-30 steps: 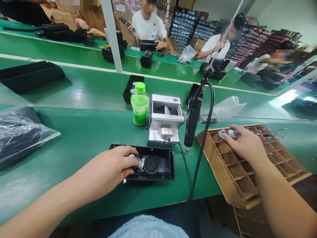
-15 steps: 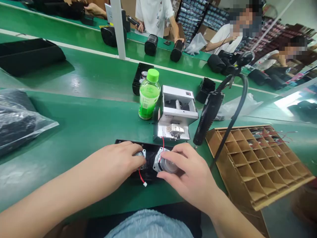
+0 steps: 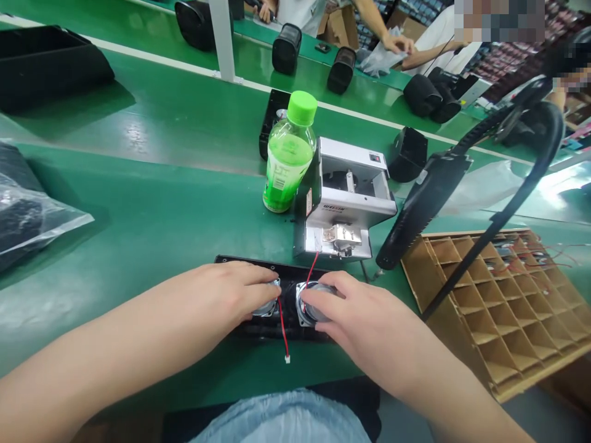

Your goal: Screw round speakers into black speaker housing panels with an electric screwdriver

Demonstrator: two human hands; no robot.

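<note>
A long black speaker panel (image 3: 258,330) lies before me on the green bench, with two small round speaker drivers on it. My left hand (image 3: 226,292) curls over the left speaker driver (image 3: 266,309), which its fingers partly cover. From there a red wire (image 3: 283,332) with a white plug hangs over the panel's near edge. Around the right speaker driver (image 3: 303,312) close the thumb and fingers of my right hand (image 3: 369,320). Another red wire (image 3: 313,269) runs up from this driver toward the grey machine (image 3: 344,209).
A green-capped bottle (image 3: 289,160) stands beside the machine. At right are a black electric screwdriver (image 3: 420,209) on a hose and a divided cardboard box (image 3: 489,307). A plastic-wrapped item (image 3: 32,209) lies left. Several black speaker housings (image 3: 286,49) and co-workers are beyond.
The view has tilted down and shifted. The right driver now sits flatter on the panel, with my right hand lower around it. The left driver's red wire hangs straighter.
</note>
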